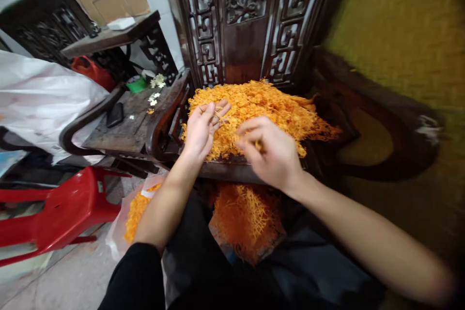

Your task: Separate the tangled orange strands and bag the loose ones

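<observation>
A large heap of orange, stringy pieces (265,101) covers the seat of a dark carved wooden chair (243,48). Over the heap's left part is my left hand (205,128), palm up, with its thumb near the fingers and a thin orange strand between them. My right hand (271,152) hovers at the heap's front edge, blurred, its fingers curled toward the thumb around a small orange bit. Below the seat, between my legs, a bag holds more orange strands (247,218).
At the lower left, a clear plastic bag (119,223) of orange pieces stands beside a red plastic stool (72,203). A wooden side table (123,135) bears a dark phone-like object (115,115), green tape (137,85) and pale flowers. A red bag (94,72) lies behind.
</observation>
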Demonstrator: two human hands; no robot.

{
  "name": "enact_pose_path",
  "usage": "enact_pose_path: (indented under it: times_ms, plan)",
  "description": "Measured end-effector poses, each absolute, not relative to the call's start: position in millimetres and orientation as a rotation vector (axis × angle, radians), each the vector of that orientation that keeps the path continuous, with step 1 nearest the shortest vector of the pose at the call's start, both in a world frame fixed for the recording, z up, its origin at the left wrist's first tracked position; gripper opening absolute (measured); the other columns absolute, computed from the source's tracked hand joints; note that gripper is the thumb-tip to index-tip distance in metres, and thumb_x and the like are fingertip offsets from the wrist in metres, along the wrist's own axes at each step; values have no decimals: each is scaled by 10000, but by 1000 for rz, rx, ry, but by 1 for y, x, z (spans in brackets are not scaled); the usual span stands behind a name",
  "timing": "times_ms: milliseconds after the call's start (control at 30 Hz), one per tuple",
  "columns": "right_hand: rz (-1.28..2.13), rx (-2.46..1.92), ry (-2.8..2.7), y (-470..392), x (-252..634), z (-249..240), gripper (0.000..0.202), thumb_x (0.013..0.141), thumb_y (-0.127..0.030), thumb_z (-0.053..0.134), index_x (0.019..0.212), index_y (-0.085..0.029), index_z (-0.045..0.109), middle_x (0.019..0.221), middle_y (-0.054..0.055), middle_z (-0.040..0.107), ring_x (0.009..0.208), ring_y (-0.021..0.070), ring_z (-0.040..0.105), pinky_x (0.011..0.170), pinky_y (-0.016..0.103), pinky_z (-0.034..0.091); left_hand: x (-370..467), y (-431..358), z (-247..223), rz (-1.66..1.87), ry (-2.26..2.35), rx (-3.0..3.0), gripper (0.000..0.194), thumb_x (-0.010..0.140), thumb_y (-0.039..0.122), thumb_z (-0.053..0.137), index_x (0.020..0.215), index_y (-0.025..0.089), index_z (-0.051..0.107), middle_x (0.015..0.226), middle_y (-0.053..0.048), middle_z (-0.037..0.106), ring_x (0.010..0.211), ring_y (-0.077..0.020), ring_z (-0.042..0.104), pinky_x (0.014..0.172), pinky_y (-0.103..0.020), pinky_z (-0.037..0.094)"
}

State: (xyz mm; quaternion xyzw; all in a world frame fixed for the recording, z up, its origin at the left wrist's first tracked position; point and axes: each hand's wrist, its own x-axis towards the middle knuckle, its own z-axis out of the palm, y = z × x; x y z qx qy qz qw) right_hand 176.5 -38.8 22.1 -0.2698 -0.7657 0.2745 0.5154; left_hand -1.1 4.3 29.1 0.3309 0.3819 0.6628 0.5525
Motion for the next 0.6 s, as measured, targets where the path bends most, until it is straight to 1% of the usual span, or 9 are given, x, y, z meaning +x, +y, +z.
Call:
enact_pose_path:
  times_ms: [33, 67, 133, 200, 233, 300, 400, 533, 600]
  plan:
    - [800, -755, -1701, -32, 179, 22, 166, 957, -294, 634, 816, -221, 584, 1046, 75, 717, 675, 136, 618, 582, 313, 455, 0, 0, 31, 1550, 888, 800, 224, 905, 275, 724, 889, 183, 521, 1158, -98, 752, 1157, -246, 720, 863, -315, 566]
    - [945, -830, -1578, -24, 183, 21, 142, 946, -311, 648, 868, -224, 567, 1033, 69, 710, 592, 114, 580, 526, 302, 426, 2, -4, 32, 1536, 882, 810, 222, 895, 273, 734, 895, 183, 531, 1159, -94, 746, 1142, -242, 719, 848, -312, 570]
    - [1195, -894, -1420, -8, 189, 17, 169, 944, -363, 648, 1030, -243, 566, 838, 11, 665, 457, 86, 451, 440, 280, 332, 5, -9, 34, 1526, 895, 805, 216, 879, 275, 746, 901, 183, 552, 1128, -80, 733, 1091, -222, 716, 829, -307, 573]
    - [1281, -924, -1387, 2, 192, 12, 263, 967, -439, 602, 1141, -242, 585, 677, -31, 561, 443, 97, 384, 438, 276, 288, 7, -10, 34, 1534, 920, 783, 215, 863, 276, 758, 883, 186, 564, 1008, -48, 710, 997, -185, 703, 828, -303, 571]
    - [1263, -952, -1422, 4, 192, 9, 303, 968, -478, 593, 1144, -232, 610, 666, -26, 549, 472, 107, 397, 463, 281, 304, 9, -10, 34, 1538, 932, 774, 215, 856, 274, 764, 869, 186, 569, 934, -29, 684, 935, -162, 687, 828, -298, 569]
    - [1155, -1030, -1575, 6, 190, 4, 357, 926, -536, 646, 1054, -204, 665, 731, 14, 607, 572, 132, 476, 552, 303, 373, 11, -9, 33, 1538, 940, 779, 213, 850, 268, 771, 838, 183, 577, 822, 2, 622, 823, -119, 633, 821, -281, 563]
    - [1012, -1050, -1763, 3, 186, 2, 298, 894, -483, 694, 919, -187, 663, 839, 49, 671, 720, 169, 562, 695, 338, 427, 13, -8, 34, 1552, 925, 829, 219, 846, 275, 786, 811, 177, 593, 803, 15, 596, 773, -91, 587, 790, -250, 550]
    - [923, -1044, -1742, -1, 184, 4, 265, 962, -438, 584, 846, -199, 580, 778, 29, 623, 697, 161, 527, 674, 329, 394, 12, -10, 33, 1405, 1006, 1080, 279, 792, 365, 844, 934, 183, 687, 874, -23, 685, 780, -115, 644, 683, -228, 517]
    - [856, -1115, -1770, 0, 185, 4, 261, 970, -442, 561, 861, -204, 560, 772, 28, 617, 691, 165, 520, 661, 327, 375, 11, -11, 32, 1274, 1094, 1249, 328, 726, 363, 892, 923, 156, 730, 783, -32, 705, 684, -115, 639, 621, -230, 493]
